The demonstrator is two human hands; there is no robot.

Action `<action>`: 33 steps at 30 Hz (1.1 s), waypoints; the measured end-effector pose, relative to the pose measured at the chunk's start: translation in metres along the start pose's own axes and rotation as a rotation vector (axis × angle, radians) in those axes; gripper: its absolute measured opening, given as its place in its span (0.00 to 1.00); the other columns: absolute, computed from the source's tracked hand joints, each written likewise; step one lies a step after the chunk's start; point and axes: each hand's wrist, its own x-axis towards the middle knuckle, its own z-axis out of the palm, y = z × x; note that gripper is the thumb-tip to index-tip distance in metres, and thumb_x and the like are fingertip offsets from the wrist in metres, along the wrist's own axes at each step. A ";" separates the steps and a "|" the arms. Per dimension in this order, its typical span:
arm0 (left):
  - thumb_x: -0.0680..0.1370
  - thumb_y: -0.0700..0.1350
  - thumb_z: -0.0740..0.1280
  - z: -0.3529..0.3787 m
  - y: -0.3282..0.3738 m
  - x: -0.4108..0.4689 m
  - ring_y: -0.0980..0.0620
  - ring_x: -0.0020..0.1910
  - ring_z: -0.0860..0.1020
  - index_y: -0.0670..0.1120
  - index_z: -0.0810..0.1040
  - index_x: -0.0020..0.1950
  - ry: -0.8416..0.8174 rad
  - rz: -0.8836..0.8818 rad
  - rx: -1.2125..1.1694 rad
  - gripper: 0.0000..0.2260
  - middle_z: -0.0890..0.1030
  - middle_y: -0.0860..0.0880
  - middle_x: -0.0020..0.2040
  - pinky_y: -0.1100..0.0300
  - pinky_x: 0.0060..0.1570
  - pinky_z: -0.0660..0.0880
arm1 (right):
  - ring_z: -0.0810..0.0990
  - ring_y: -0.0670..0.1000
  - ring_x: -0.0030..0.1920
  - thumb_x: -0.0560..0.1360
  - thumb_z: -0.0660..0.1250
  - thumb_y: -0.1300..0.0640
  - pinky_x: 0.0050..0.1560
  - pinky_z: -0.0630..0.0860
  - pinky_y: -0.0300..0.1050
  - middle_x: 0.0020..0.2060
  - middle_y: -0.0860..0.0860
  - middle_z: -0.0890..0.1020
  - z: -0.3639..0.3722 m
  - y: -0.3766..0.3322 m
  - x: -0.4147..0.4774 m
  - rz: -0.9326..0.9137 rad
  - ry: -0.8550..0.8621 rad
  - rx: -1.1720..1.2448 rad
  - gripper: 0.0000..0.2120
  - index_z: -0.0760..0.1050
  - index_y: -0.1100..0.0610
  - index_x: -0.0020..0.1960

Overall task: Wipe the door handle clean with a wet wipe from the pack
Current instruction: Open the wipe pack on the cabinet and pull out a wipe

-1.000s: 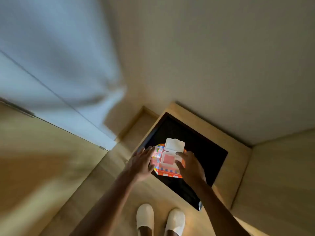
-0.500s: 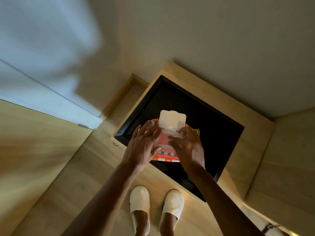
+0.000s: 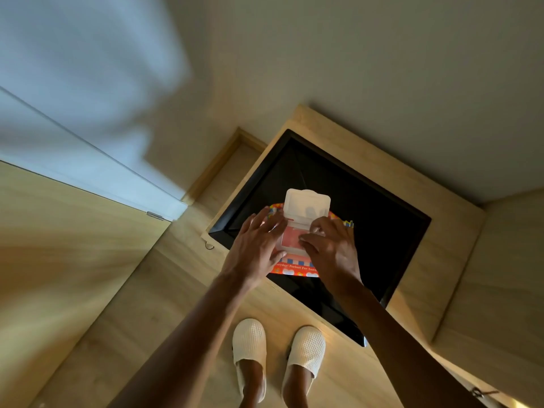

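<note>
Right hand [image 3: 332, 248] fingertips pressed together at pack [image 3: 294, 245] opening, wipe not visibly caught | left hand [image 3: 259, 245] spread flat, steadying pack on black tabletop [image 3: 382, 231], lid [image 3: 307, 205] up | risk: several wipes come out, or pack lifts if hold loosens | door handle unseen

Both hands cover much of the wipe pack [image 3: 295, 267]; upper left blurred.
</note>
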 end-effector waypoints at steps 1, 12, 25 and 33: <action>0.70 0.52 0.75 0.001 0.000 -0.001 0.42 0.74 0.64 0.45 0.65 0.74 0.011 0.000 0.001 0.36 0.68 0.43 0.74 0.41 0.71 0.64 | 0.80 0.59 0.51 0.66 0.79 0.57 0.51 0.78 0.55 0.47 0.56 0.82 0.001 0.001 0.001 -0.011 -0.011 -0.003 0.08 0.83 0.57 0.42; 0.68 0.53 0.77 0.004 0.003 0.000 0.40 0.70 0.70 0.42 0.70 0.70 0.096 -0.010 -0.032 0.34 0.74 0.41 0.69 0.46 0.67 0.66 | 0.82 0.58 0.50 0.63 0.81 0.54 0.54 0.78 0.54 0.46 0.56 0.82 0.000 -0.001 0.002 -0.122 -0.070 -0.173 0.16 0.80 0.58 0.46; 0.67 0.52 0.78 0.002 0.002 0.002 0.41 0.68 0.72 0.42 0.72 0.68 0.112 -0.021 -0.055 0.33 0.75 0.42 0.67 0.46 0.66 0.69 | 0.82 0.58 0.52 0.64 0.80 0.54 0.54 0.80 0.56 0.49 0.58 0.84 0.001 0.006 -0.002 -0.162 -0.059 -0.094 0.19 0.81 0.59 0.51; 0.68 0.53 0.77 0.001 0.005 0.001 0.43 0.69 0.71 0.43 0.73 0.67 0.113 -0.037 -0.062 0.32 0.75 0.43 0.66 0.47 0.67 0.68 | 0.82 0.59 0.50 0.63 0.81 0.56 0.54 0.79 0.55 0.47 0.57 0.84 0.000 -0.001 -0.001 -0.140 -0.063 -0.119 0.16 0.81 0.59 0.47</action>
